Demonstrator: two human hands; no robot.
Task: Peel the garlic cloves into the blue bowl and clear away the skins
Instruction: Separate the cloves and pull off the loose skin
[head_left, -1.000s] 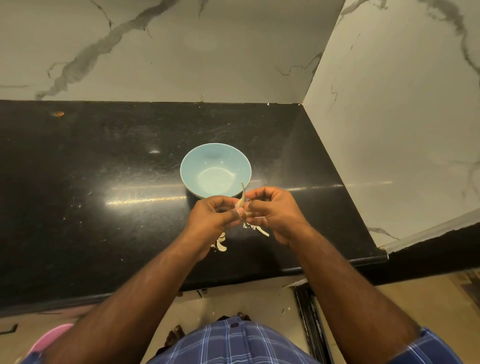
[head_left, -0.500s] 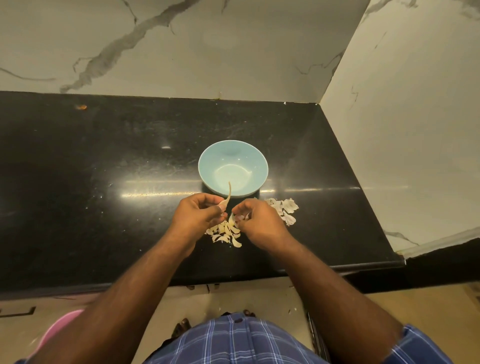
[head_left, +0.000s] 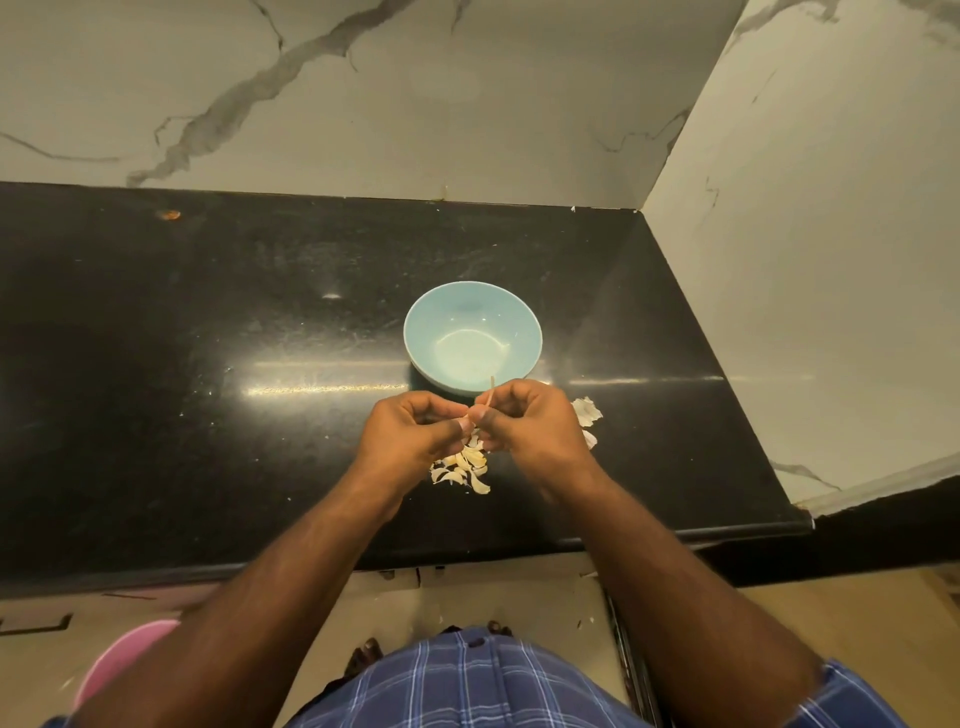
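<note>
The black stone countertop (head_left: 208, 395) across the middle of the frame is polished and glossy, mirroring a streak of light, with fine dust specks on it. The pale blue round bowl (head_left: 422, 332) at centre looks like glazed ceramic, smooth and shiny. The thin cream garlic skins (head_left: 462, 467) just below it look dry and papery. The grey-veined white marble wall (head_left: 363, 93) along the top is smooth with a soft sheen. The blue checked cloth shirt (head_left: 467, 686) at the bottom edge is woven and matt.

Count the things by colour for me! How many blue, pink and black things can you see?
Blue: 1, the blue bowl
Pink: 1, a pink tub on the floor, partly hidden
Black: 1, the black counter
Total: 3
</note>
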